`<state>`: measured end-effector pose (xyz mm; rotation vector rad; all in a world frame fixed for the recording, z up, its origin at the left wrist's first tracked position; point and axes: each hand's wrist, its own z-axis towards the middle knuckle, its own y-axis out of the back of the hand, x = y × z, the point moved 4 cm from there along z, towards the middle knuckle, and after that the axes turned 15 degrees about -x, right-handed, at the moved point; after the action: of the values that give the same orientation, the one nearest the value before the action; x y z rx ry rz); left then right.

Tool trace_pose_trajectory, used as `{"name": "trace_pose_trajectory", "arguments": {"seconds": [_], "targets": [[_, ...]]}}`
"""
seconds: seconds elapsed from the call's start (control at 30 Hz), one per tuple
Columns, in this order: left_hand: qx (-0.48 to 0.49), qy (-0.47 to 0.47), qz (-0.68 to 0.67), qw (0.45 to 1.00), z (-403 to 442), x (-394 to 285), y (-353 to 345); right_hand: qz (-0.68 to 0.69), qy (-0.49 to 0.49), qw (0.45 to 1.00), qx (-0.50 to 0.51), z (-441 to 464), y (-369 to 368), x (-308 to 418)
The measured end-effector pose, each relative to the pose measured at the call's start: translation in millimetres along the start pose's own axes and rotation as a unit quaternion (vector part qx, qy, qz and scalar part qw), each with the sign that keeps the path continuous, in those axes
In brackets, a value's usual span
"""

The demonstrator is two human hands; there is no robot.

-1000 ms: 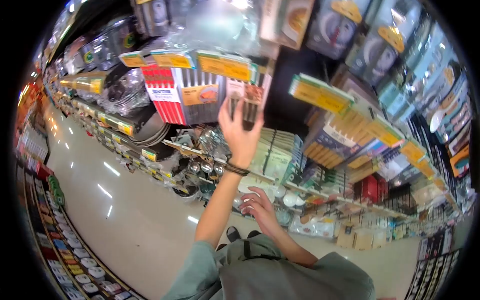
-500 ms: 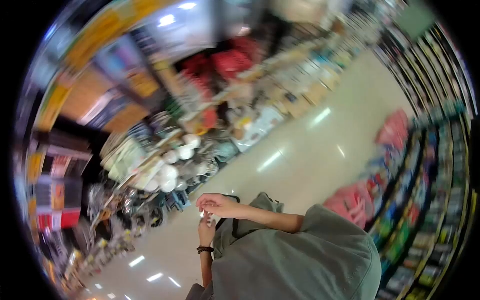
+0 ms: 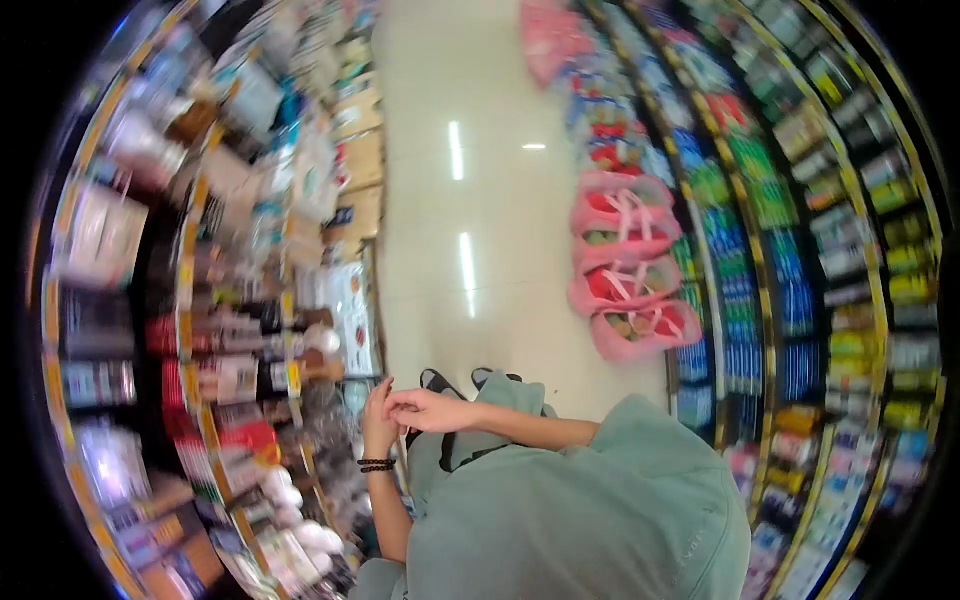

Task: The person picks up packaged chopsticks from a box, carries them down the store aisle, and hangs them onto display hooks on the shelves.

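My left hand (image 3: 379,425) is raised at waist height, with dark beaded bracelets (image 3: 377,465) around its wrist. Its fingers stretch upward and look fairly straight. My right hand (image 3: 420,410) reaches across from the right and meets the left hand, its fingers bent against the left palm side. A small whitish speck shows just below the right fingers; what it is, or whether they hold it, I cannot make out. Beneath the hands are grey-green trousers (image 3: 432,462) with a dark strap.
A shiny tiled aisle floor (image 3: 420,200) runs ahead. Stocked shelves with mixed household goods (image 3: 230,370) line the left. Packaged goods fill the right shelves (image 3: 740,280); several pink baskets or bags (image 3: 645,330) jut into the aisle there. Dark shoes (image 3: 440,383) stand below.
The view has swung round, so the aisle now runs straight ahead instead of slanting to the upper right. My hands stay together, the left fingers now reaching higher beside the right.
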<state>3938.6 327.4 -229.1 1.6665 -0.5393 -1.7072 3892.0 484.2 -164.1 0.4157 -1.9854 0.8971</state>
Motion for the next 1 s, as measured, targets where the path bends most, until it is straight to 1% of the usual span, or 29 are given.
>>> {"name": "trace_pose_trajectory", "arguments": {"seconds": [0.03,0.07,0.13,0.17,0.27,0.3,0.4,0.43,0.47,0.53,0.57,0.67,0.7,0.77,0.8,0.83,0.87,0.9,0.97,1.0], "targets": [[0.011,-0.046,-0.026,0.999,19,-8,-9,0.001,0.028,0.999,-0.019,-2,12,8],[0.05,-0.028,-0.056,0.997,40,-14,-21,0.004,0.045,0.998,-0.037,-4,26,20],[0.11,-0.014,-0.175,0.978,71,-13,-50,0.005,0.075,0.995,-0.066,-9,50,43],[0.14,0.01,-0.19,0.972,86,-9,-65,0.012,0.081,0.993,-0.085,-7,63,48],[0.224,-0.082,-0.088,0.967,136,-46,-83,0.006,0.12,0.981,-0.15,5,104,59],[0.24,-0.1,-0.099,0.96,154,-48,-94,0.021,0.12,0.978,-0.168,7,115,65],[0.28,0.037,-0.134,0.95,208,-63,-106,0.014,0.117,0.968,-0.223,27,151,82],[0.304,0.065,-0.183,0.933,228,-48,-122,0.023,0.127,0.965,-0.229,35,160,91],[0.287,0.047,-0.179,0.94,248,-30,-133,0.018,0.114,0.963,-0.245,46,172,99],[0.248,0.011,-0.17,0.954,296,-51,-121,0.008,0.089,0.958,-0.274,72,194,119],[0.248,0.02,-0.194,0.949,322,-27,-136,-0.011,0.09,0.957,-0.275,93,209,124],[0.237,0.032,-0.226,0.944,403,-12,-134,-0.062,0.07,0.948,-0.305,153,249,153],[0.219,0.042,-0.225,0.949,430,-8,-133,-0.079,0.076,0.944,-0.312,173,263,161],[0.178,0.067,-0.217,0.957,486,15,-129,-0.092,0.056,0.946,-0.304,214,289,182],[0.158,0.092,-0.245,0.952,513,24,-127,-0.096,0.049,0.948,-0.299,233,300,194],[0.137,0.111,-0.272,0.946,543,45,-139,-0.095,0.063,0.945,-0.306,257,316,194],[0.122,0.137,-0.294,0.938,565,43,-134,-0.098,0.064,0.943,-0.311,263,321,214],[0.113,0.131,-0.283,0.944,589,41,-129,-0.096,0.065,0.94,-0.32,269,329,236],[0.098,0.104,-0.256,0.956,647,38,-134,-0.071,0.063,0.934,-0.345,289,350,253],[0.1,0.105,-0.253,0.956,673,26,-137,-0.057,0.061,0.93,-0.357,294,359,263]]}}
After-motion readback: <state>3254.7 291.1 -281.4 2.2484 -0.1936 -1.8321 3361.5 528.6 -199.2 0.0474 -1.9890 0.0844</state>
